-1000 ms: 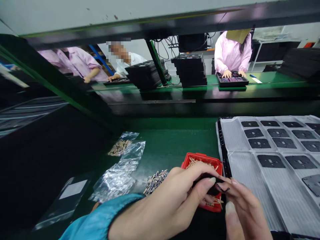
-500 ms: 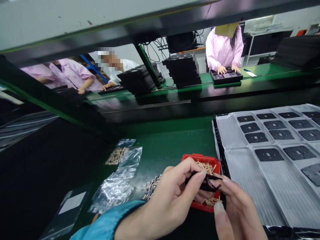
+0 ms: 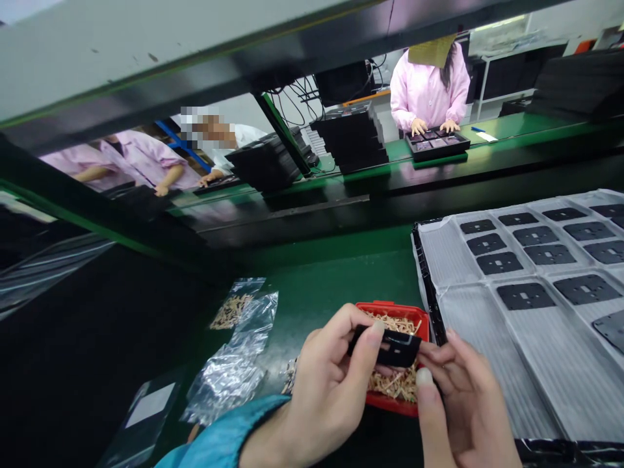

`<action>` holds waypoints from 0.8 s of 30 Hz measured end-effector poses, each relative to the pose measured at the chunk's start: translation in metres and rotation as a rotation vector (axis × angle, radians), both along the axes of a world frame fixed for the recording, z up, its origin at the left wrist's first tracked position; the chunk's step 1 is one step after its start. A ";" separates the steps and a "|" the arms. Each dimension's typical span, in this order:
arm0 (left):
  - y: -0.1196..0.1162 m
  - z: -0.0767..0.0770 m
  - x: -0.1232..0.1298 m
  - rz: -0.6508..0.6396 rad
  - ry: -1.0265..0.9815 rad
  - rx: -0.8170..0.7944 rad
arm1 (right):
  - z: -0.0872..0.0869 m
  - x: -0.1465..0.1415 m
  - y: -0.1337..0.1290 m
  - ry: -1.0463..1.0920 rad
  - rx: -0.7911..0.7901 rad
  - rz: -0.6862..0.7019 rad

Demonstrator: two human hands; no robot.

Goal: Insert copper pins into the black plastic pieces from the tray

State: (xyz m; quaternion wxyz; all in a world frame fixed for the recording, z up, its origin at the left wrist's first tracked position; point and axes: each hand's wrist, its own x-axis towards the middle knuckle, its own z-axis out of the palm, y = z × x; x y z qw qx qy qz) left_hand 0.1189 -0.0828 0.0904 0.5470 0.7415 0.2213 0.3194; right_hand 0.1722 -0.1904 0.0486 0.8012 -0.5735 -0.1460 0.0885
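Observation:
My left hand (image 3: pixel 336 377) is closed on a thin black plate (image 3: pixel 397 350) with small cut-outs, its thumb on the near face. The plate is held above a red box (image 3: pixel 394 408) filled with small tan strips (image 3: pixel 397 385). At the plate's right end is my right hand (image 3: pixel 463 396). Its fingertips touch or nearly touch that edge, while the thumb stands apart below. Part of the plate is hidden behind my left thumb and fingers. Right of my hands, a large tray (image 3: pixel 507 364) lined with pale sheeting carries rows of flat black plates (image 3: pixel 526 296).
Clear plastic bags (image 3: pixel 229 377), one with tan pieces (image 3: pixel 231 312), lie on the green bench (image 3: pixel 331 279). A bag with a white label (image 3: pixel 150 404) is at lower left. Beyond a ledge are stacks of black trays (image 3: pixel 351 138) and several people, one handling a tray (image 3: pixel 436 148).
The black plate has turned from nearly edge-on to show its broad face. My right thumb remains apart from the plate, and my left hand keeps hold of it. The view has shifted slightly.

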 end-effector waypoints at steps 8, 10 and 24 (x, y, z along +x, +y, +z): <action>-0.020 0.007 -0.013 -0.046 0.146 0.554 | -0.004 -0.002 -0.008 0.107 0.028 0.041; -0.026 0.007 -0.014 -0.059 0.118 0.499 | 0.000 -0.004 -0.009 0.159 0.023 0.016; -0.016 0.024 -0.030 -0.122 0.149 0.505 | -0.022 0.036 -0.021 -0.729 -0.028 -0.010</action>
